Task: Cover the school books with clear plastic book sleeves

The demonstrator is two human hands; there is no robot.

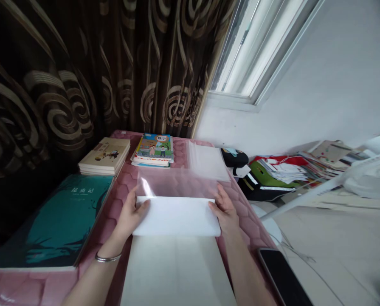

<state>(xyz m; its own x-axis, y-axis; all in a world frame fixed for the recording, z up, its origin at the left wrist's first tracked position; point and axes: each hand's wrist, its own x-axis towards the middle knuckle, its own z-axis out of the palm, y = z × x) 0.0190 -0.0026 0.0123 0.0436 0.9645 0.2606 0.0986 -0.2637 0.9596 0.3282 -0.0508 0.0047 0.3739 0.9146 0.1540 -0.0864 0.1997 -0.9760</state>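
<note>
A clear plastic film [177, 182] with a folded-back white strip [177, 216] spans my two hands. On its left side my left hand [133, 212] pinches the film, with the thumb on the white strip and the fingers behind. My right hand [224, 209] grips the opposite side the same way, thumb on the strip's corner. Below the strip, a pale, flat sheet or cover [177, 270] runs towards me on the pink quilted surface [121, 180]. Whether it joins the strip cannot be made out.
Left lie a large teal book [70, 216] and a stack of beige books [105, 155]. Behind are colourful textbooks [154, 148] and a pile of translucent sheets [207, 161]. A phone [283, 278] lies front right. A white fan [333, 185] stands beyond the right edge.
</note>
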